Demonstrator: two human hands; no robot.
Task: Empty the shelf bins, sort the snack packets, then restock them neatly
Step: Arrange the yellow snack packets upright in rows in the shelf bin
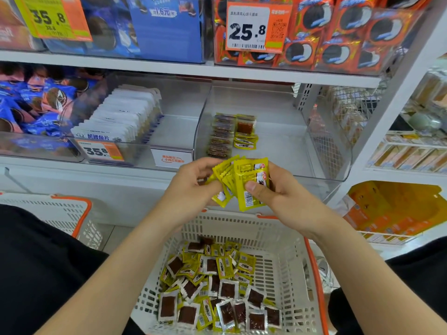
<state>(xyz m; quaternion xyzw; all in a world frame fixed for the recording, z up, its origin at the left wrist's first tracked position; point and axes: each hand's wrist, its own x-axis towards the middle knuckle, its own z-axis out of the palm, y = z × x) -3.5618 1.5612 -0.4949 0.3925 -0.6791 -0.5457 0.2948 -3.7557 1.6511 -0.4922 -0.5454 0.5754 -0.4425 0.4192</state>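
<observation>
Both hands hold one fanned stack of small yellow snack packets [242,180] just in front of the clear shelf bin [278,141]. My left hand [191,187] grips the stack's left side. My right hand [273,189] pinches the front packet with its thumb. Inside the bin, two short rows of the same packets [229,136] stand at the left. Below my hands, a white basket with orange trim [266,235] contains a loose heap of yellow and brown packets [217,286].
A neighbouring clear bin holds white fish-snack packs [121,117]; blue cookie packs [36,102] fill the bin further left. Orange cookie packs [338,32] and price tags sit on the shelf above. A second white basket [60,213] stands at the left, yellow cartons [396,209] at the right.
</observation>
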